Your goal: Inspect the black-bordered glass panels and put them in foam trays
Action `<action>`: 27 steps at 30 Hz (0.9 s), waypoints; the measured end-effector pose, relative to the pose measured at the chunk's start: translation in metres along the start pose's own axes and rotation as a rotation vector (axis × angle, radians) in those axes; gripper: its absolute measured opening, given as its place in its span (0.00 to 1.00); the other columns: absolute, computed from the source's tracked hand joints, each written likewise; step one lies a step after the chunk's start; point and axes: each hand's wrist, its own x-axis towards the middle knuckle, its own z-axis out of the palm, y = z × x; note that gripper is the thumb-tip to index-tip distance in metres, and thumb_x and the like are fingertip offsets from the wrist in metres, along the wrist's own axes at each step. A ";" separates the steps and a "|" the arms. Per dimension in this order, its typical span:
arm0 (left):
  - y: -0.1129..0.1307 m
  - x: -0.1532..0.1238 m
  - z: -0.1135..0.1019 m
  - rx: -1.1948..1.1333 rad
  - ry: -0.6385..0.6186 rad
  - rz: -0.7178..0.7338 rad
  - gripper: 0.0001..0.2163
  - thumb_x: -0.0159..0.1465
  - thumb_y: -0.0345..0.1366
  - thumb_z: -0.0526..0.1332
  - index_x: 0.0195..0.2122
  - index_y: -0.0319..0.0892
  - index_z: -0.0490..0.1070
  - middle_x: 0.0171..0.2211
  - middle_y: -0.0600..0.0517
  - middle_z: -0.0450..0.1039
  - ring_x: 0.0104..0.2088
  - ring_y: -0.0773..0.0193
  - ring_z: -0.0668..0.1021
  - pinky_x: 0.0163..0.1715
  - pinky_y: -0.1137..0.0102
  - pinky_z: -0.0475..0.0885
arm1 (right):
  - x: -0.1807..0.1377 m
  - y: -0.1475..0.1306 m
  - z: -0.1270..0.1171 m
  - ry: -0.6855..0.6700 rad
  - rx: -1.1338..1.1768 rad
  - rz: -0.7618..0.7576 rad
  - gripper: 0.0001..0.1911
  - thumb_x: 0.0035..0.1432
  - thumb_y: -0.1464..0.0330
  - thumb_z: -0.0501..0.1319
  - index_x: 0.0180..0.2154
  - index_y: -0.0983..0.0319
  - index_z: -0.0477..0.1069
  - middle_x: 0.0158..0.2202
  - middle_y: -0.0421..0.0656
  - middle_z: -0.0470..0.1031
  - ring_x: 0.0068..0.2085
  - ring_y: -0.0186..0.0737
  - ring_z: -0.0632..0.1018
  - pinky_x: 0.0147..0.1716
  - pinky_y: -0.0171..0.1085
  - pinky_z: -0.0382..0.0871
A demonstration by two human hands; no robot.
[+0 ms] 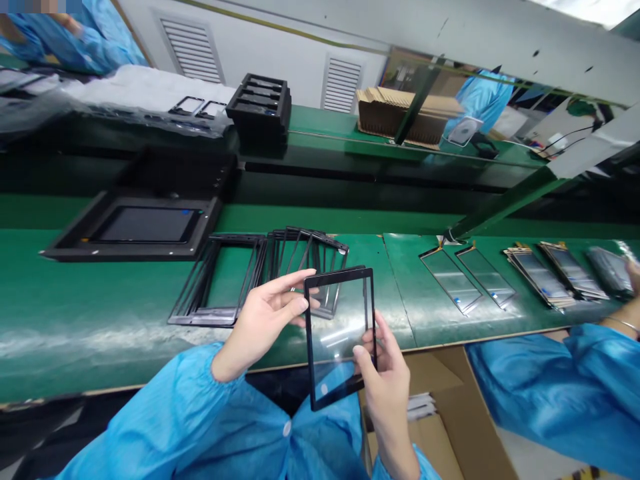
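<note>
Left hand (265,317) and right hand (387,373) grip the black-framed panel (337,330) by opposite long sides, long axis crossing the near edge of the table (115,293).

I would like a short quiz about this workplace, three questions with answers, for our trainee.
1. True or false: the right hand holds nothing.
2. Choose: where do the overlapping black frames lie? (a) in a cardboard box; (b) on the green bench; (c) on the floor.
3. Count: how many slatted vents show in the white wall?

Key: 1. False; it holds a clear panel with a black border. 2. b. 3. Two.
</note>
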 end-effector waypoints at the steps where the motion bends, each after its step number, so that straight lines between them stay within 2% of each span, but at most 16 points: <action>1: 0.001 0.000 0.000 0.019 0.010 -0.002 0.28 0.62 0.43 0.76 0.61 0.41 0.80 0.38 0.42 0.88 0.40 0.51 0.89 0.29 0.73 0.84 | 0.000 0.001 -0.001 -0.007 -0.048 -0.036 0.34 0.63 0.60 0.70 0.68 0.56 0.71 0.42 0.43 0.77 0.36 0.39 0.79 0.39 0.40 0.80; 3: 0.003 -0.001 0.001 0.055 0.025 -0.001 0.27 0.61 0.44 0.76 0.61 0.39 0.80 0.36 0.42 0.88 0.40 0.49 0.90 0.28 0.72 0.84 | 0.001 -0.002 -0.003 0.014 -0.183 -0.160 0.31 0.64 0.60 0.69 0.67 0.55 0.72 0.51 0.48 0.76 0.47 0.47 0.81 0.49 0.47 0.80; 5: 0.006 -0.003 0.002 0.095 0.017 0.010 0.25 0.61 0.43 0.76 0.58 0.38 0.82 0.35 0.42 0.88 0.39 0.49 0.90 0.28 0.73 0.84 | 0.007 -0.011 -0.005 0.063 -0.268 -0.298 0.30 0.65 0.61 0.69 0.67 0.53 0.72 0.66 0.51 0.69 0.64 0.55 0.74 0.63 0.54 0.71; 6: 0.007 -0.005 0.002 0.117 0.002 0.016 0.24 0.60 0.42 0.76 0.56 0.38 0.84 0.35 0.43 0.88 0.38 0.49 0.90 0.27 0.73 0.84 | 0.012 -0.017 -0.007 0.069 -0.250 -0.331 0.30 0.67 0.61 0.68 0.68 0.52 0.70 0.71 0.51 0.65 0.69 0.57 0.70 0.67 0.57 0.66; 7: 0.008 -0.007 0.002 0.140 -0.015 0.022 0.22 0.60 0.41 0.76 0.55 0.39 0.84 0.34 0.43 0.88 0.37 0.50 0.90 0.27 0.74 0.83 | 0.018 -0.024 -0.008 0.049 -0.192 -0.328 0.31 0.68 0.61 0.67 0.70 0.51 0.68 0.72 0.50 0.65 0.70 0.57 0.69 0.68 0.57 0.65; 9: 0.011 -0.011 0.001 0.178 -0.048 0.026 0.20 0.61 0.39 0.75 0.54 0.40 0.85 0.33 0.44 0.88 0.36 0.52 0.90 0.28 0.74 0.84 | 0.031 -0.038 -0.012 -0.061 -0.027 -0.231 0.28 0.71 0.60 0.64 0.70 0.53 0.68 0.65 0.52 0.77 0.61 0.54 0.80 0.62 0.54 0.73; 11: 0.013 -0.015 -0.001 0.208 -0.076 0.021 0.19 0.62 0.38 0.75 0.54 0.40 0.86 0.32 0.45 0.88 0.35 0.52 0.90 0.29 0.73 0.85 | 0.042 -0.050 -0.014 -0.150 0.070 -0.123 0.23 0.70 0.59 0.65 0.64 0.56 0.75 0.47 0.50 0.88 0.45 0.50 0.88 0.50 0.49 0.81; 13: 0.015 -0.019 -0.004 0.233 -0.095 0.020 0.18 0.62 0.37 0.74 0.54 0.41 0.86 0.32 0.45 0.88 0.34 0.53 0.90 0.30 0.72 0.85 | 0.048 -0.060 -0.014 -0.162 0.087 -0.091 0.17 0.68 0.59 0.68 0.54 0.58 0.81 0.32 0.45 0.88 0.36 0.48 0.89 0.43 0.44 0.83; 15: 0.015 -0.022 -0.006 0.239 -0.099 0.021 0.18 0.62 0.37 0.74 0.54 0.43 0.86 0.33 0.45 0.88 0.33 0.54 0.89 0.31 0.72 0.85 | 0.047 -0.066 -0.011 -0.147 0.093 -0.105 0.12 0.65 0.61 0.71 0.47 0.58 0.84 0.26 0.43 0.87 0.34 0.47 0.89 0.40 0.42 0.83; 21: 0.010 -0.026 -0.013 0.239 -0.084 0.014 0.16 0.62 0.41 0.75 0.51 0.46 0.87 0.33 0.47 0.89 0.34 0.54 0.89 0.32 0.71 0.86 | 0.036 -0.074 -0.004 -0.103 0.141 -0.110 0.08 0.61 0.64 0.72 0.41 0.59 0.85 0.27 0.43 0.87 0.27 0.45 0.88 0.32 0.37 0.83; 24: 0.009 -0.024 -0.018 0.304 -0.123 0.002 0.19 0.64 0.45 0.73 0.54 0.46 0.86 0.32 0.46 0.89 0.34 0.52 0.90 0.32 0.70 0.86 | 0.035 -0.076 -0.004 -0.076 0.153 -0.109 0.07 0.61 0.64 0.72 0.40 0.59 0.85 0.28 0.44 0.88 0.26 0.45 0.88 0.30 0.36 0.83; 25: 0.010 -0.023 -0.019 0.354 -0.150 0.023 0.19 0.65 0.47 0.72 0.55 0.46 0.85 0.35 0.46 0.89 0.36 0.51 0.90 0.33 0.69 0.86 | 0.035 -0.076 -0.003 -0.074 0.156 -0.110 0.07 0.61 0.64 0.72 0.39 0.59 0.85 0.28 0.44 0.88 0.26 0.45 0.88 0.30 0.36 0.83; 27: 0.014 -0.021 -0.017 0.532 -0.201 0.142 0.19 0.68 0.47 0.69 0.58 0.49 0.83 0.48 0.45 0.88 0.48 0.47 0.89 0.42 0.66 0.86 | 0.033 -0.077 0.000 -0.099 0.149 -0.110 0.07 0.61 0.63 0.72 0.39 0.59 0.85 0.28 0.45 0.88 0.26 0.45 0.88 0.30 0.36 0.84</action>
